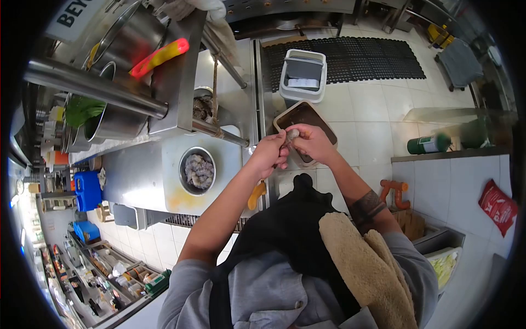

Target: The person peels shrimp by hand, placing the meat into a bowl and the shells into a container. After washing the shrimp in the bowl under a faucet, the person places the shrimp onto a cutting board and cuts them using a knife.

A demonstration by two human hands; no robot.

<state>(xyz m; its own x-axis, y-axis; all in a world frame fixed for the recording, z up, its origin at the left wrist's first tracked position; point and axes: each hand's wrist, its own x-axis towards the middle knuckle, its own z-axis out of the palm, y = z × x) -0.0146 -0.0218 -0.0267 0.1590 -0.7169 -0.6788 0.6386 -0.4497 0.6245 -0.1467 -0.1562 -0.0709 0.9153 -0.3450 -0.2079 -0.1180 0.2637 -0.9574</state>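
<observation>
A greyish shrimp (292, 135) is pinched between my two hands, partly covered by the fingers. My left hand (269, 153) is closed around one side of it, with the thumb on top. From the other side my right hand (313, 143) grips it with bent fingers. Both hands are over a rectangular tub (323, 125) with a dark inside. To the left, a round metal bowl (182, 176) stands on a white cutting board (230, 159) with a yellow stain. Several greyish shrimp (199, 171) lie in that bowl. A second container with darker shrimp (203, 107) is partly hidden by the shelf rail.
Beyond the tub stands a white and grey bin (303, 71), near a black rubber mat (361, 59) on the tiled floor. A steel shelf (178, 71) with pots overhangs the counter (131, 170) at left. A beige towel (367, 257) hangs over my apron.
</observation>
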